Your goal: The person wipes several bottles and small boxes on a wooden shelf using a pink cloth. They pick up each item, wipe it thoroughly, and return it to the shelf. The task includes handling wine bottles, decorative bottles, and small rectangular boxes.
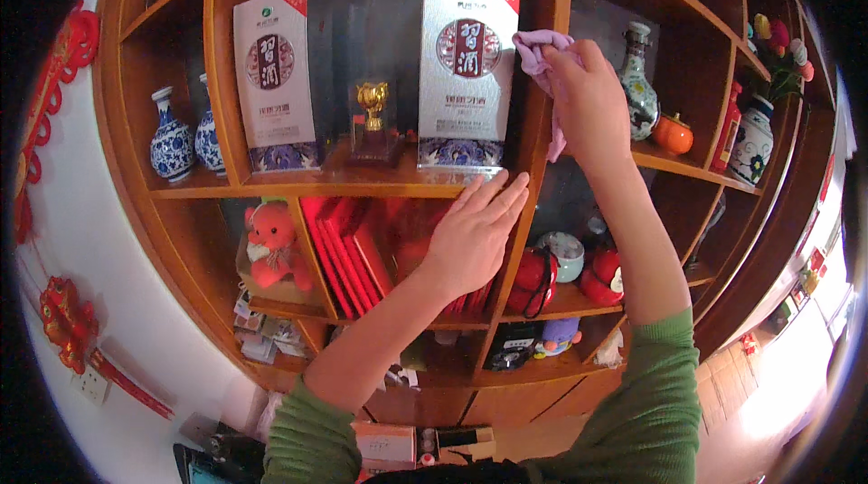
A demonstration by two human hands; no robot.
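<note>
My right hand grips a pink cloth against the upright wooden divider of a display cabinet. Part of the cloth hangs below the fingers. My left hand holds nothing; its spread fingertips rest at the shelf edge, below a tall silver liquor box. A similar box stands tilted farther left on the same shelf. Between the two boxes is a gold ornament in a clear case on a dark base.
Blue-and-white vases stand at the left. On the right are a painted bottle, an orange pumpkin-shaped jar and a flower vase. Lower compartments hold a red plush toy, red folders and a pale lidded jar.
</note>
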